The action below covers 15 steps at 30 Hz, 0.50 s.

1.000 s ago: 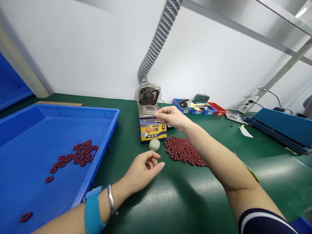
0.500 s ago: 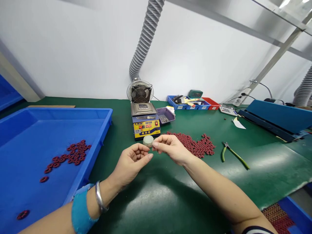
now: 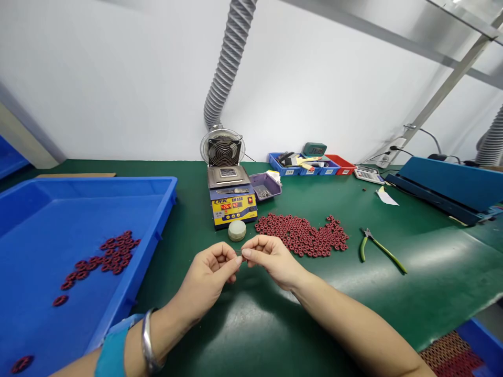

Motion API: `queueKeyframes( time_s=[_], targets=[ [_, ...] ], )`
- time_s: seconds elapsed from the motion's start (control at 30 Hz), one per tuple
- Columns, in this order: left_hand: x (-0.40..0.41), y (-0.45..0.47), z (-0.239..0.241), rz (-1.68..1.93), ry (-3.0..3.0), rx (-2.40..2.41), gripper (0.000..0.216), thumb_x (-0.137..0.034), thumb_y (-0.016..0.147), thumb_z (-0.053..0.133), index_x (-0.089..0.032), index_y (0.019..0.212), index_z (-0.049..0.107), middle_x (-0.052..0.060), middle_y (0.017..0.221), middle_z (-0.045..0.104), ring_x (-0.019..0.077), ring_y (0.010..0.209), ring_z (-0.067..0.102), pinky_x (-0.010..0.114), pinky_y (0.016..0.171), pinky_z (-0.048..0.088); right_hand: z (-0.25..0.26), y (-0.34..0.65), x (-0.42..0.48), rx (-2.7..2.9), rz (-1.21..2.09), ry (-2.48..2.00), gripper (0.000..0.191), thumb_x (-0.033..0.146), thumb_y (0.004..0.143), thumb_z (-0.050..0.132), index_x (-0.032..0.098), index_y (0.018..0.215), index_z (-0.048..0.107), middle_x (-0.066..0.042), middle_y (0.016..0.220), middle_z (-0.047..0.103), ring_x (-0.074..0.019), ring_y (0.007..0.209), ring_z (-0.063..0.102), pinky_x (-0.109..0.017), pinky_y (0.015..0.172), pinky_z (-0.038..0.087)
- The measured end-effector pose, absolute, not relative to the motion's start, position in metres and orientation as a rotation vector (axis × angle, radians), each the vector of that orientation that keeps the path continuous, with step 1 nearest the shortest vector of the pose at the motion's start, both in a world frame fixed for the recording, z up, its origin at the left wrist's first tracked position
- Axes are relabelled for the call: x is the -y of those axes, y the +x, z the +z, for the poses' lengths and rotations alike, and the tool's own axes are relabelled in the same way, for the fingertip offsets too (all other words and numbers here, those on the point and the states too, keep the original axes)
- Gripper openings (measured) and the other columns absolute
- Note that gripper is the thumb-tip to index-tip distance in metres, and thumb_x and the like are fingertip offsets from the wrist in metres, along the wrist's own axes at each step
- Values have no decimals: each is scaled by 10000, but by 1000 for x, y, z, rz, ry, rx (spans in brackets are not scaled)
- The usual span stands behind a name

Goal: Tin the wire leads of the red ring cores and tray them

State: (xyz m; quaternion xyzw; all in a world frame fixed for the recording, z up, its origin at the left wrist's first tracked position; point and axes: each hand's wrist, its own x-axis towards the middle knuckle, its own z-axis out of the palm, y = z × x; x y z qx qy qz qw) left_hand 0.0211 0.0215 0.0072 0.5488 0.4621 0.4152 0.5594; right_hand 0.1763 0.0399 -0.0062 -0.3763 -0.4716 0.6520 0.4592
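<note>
Small red slotted rings (image 3: 118, 252) lie in the blue tray (image 3: 164, 182) at far left. The left hand (image 3: 206, 277) has thumb and fingers pinched together, almost meeting the similarly pinched right hand (image 3: 275, 262), just in front of a round pale tub (image 3: 237, 230); I cannot tell what either grasps. Beyond the right hand, more red rings (image 3: 302, 235) cover the green tabletop (image 3: 314, 288), then green-handled cutters (image 3: 383, 251).

Left hand (image 3: 210, 275) and right hand (image 3: 274, 260) are positioned close together (grip contents indistinct). Red rings (image 3: 293, 231) lie near the pliers (image 3: 382, 248).
</note>
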Motion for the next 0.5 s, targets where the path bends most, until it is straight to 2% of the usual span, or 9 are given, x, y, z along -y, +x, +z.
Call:
queueKeyframes(
  time_s=[0.5],
  targets=[
    [-17,22,5,1042,1271,-1142,208,-334,759,627,-167,660,552,-43,606,531,94,537,485,206,539,393,-2,179,-37,1122,1631,-897,291,345,551,817,152,695,654,31,631,621,-74,553,545,-229,574,442]
  ],
)
